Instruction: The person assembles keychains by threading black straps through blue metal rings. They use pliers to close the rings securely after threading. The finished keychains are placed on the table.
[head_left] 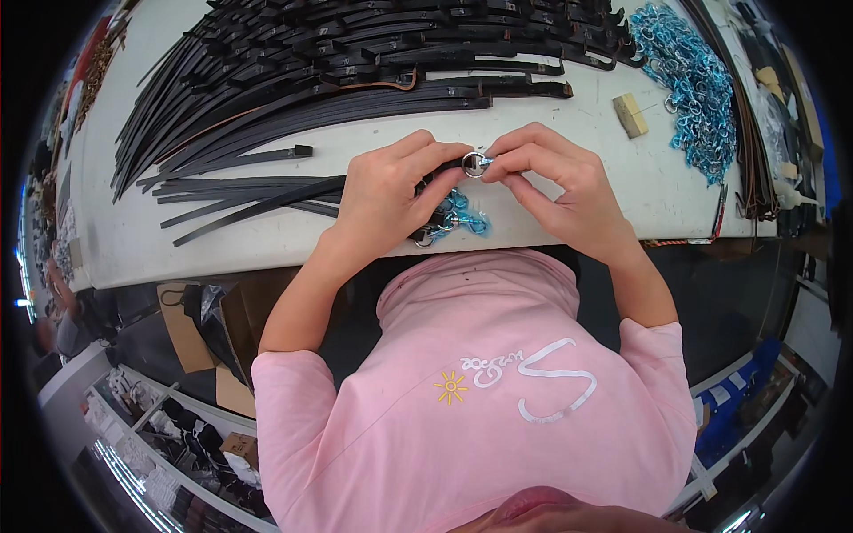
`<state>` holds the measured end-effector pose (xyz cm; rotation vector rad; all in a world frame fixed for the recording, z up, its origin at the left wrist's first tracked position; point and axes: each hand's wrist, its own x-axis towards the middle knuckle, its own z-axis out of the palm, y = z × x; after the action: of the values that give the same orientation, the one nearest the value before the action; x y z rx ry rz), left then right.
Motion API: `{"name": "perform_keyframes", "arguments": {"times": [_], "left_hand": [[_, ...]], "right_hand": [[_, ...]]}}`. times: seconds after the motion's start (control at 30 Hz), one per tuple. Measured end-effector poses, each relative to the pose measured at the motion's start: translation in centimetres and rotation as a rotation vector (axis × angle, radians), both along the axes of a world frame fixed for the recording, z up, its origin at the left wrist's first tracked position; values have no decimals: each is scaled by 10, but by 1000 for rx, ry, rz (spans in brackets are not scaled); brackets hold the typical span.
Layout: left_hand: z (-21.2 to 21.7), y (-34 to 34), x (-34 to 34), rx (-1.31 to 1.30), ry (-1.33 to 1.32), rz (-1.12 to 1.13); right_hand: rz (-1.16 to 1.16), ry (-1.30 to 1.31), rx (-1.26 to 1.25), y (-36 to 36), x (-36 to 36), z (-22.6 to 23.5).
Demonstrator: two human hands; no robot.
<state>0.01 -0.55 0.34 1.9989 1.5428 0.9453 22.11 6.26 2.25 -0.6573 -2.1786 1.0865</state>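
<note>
My left hand (380, 194) pinches the end of a black strap near the middle of the table's front edge. A silver metal ring (474, 164) stands out past its fingertips at that end. Coming from the other side, my right hand (569, 191) has thumb and fingers closed on the small metal fitting beside the ring. Just below my left fingers lie more black strap ends with metal fittings in blue film (462, 216). Several loose black straps (249, 202) stretch out to the left of that hand, partly hidden behind it.
A large heap of black straps (355, 67) covers the back of the white table (373, 133). At the right lie blue-wrapped metal fittings (689, 93), a yellowish block (630, 115) and dark hanging straps (755, 169). An open cardboard box (240, 324) stands below the table's left side.
</note>
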Motion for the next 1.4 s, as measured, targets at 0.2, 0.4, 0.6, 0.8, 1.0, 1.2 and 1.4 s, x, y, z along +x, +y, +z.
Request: {"name": "perform_keyframes", "arguments": {"times": [0.2,0.4,0.6,0.8,1.0,1.2,1.4], "left_hand": [[3,0,0,-38,-207,-35],[1,-1,0,-77,-262,-26],[4,-1,2,-113,-251,-4],[3,1,4,-80,-216,-34],[6,5,9,31,-156,-74],[29,19,4,185,-60,-98],[50,24,-25,96,-290,-46]], "right_hand": [[10,27,-168,3,0,-8],[21,183,-692,5,-1,-13],[49,221,-838,10,0,-17],[36,217,-841,11,3,-20],[68,160,-913,15,8,-10],[231,84,-942,34,-2,-2],[107,175,-591,33,-33,7]]}}
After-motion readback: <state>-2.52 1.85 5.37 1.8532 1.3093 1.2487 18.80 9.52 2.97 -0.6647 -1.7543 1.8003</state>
